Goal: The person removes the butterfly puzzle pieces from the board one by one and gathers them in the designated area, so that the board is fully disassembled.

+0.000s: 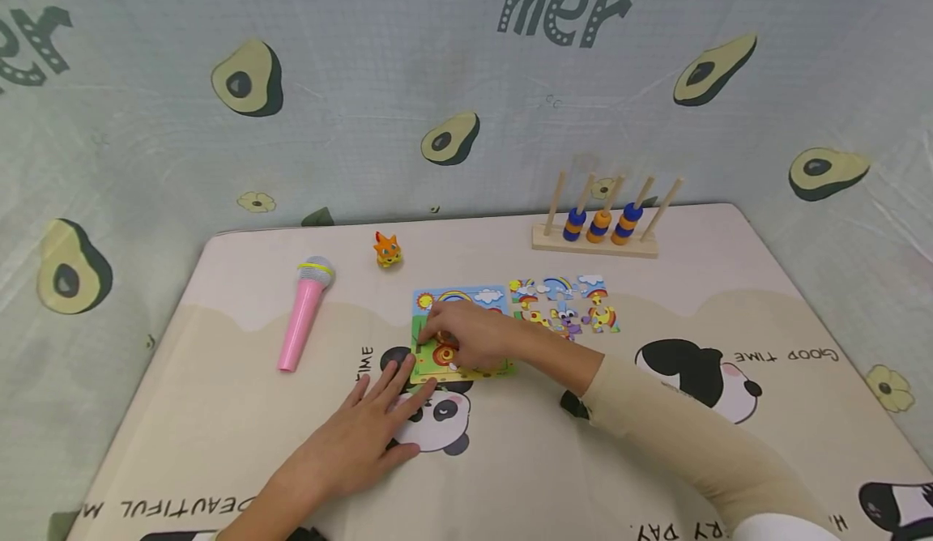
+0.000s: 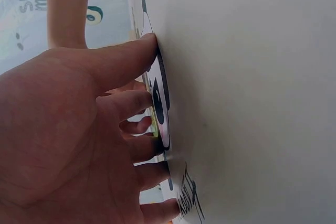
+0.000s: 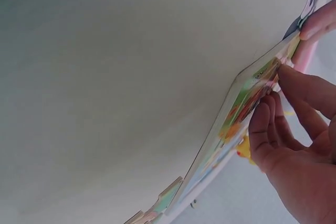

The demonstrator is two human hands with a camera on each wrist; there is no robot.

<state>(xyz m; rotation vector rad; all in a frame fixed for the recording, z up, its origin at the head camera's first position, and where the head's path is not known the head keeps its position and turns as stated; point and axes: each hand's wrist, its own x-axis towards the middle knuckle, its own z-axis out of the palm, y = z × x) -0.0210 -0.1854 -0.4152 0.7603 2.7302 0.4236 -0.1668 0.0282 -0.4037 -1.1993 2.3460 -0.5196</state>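
Observation:
A jigsaw puzzle board (image 1: 425, 367) with a bright cartoon picture lies on the table in front of me. My right hand (image 1: 474, 334) reaches across it, thumb and fingertips bent down at a puzzle piece (image 3: 266, 88) on the board's surface and pinching it. The hand covers much of the picture in the head view. My left hand (image 1: 364, 436) rests with fingers spread on the tablecloth, its fingertips (image 1: 403, 365) at the board's near left corner. Several loose puzzle pieces (image 1: 560, 288) lie in rows just right of the board.
A pink toy microphone (image 1: 303, 318) lies to the left. Behind the board sits a small orange toy figure (image 1: 388, 249). A wooden peg stand (image 1: 594, 243) with blue and orange rings stands at the back right, before a printed curtain (image 1: 350, 152).

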